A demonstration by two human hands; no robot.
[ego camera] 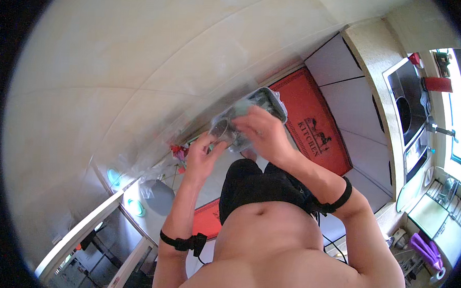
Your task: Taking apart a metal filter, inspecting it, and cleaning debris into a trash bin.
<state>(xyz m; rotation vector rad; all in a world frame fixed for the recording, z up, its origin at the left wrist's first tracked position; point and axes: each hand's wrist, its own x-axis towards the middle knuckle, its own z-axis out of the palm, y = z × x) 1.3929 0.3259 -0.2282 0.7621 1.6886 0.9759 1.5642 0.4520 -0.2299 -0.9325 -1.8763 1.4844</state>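
Observation:
My left hand (203, 154) grips a clear, cup-like container (221, 131) by its rim and side, thumb and fingers on either side of it. Close on the right, my right hand (260, 131) is blurred, its fingers beside the container's upper part; whether it touches or holds anything I cannot tell. A pale greenish blurred thing (243, 106) shows just beyond its fingertips. Below both hands stands a bin lined with a clear plastic bag (280, 107), its inside dark and partly hidden by the hands.
A tiled wall (141, 63) rises close ahead. Red kitchen mats (312, 120) lie on the floor. The counter (376, 65) with a hob and sink runs along the right. A grey bin (157, 196) and a white door frame (84, 230) stand at the left.

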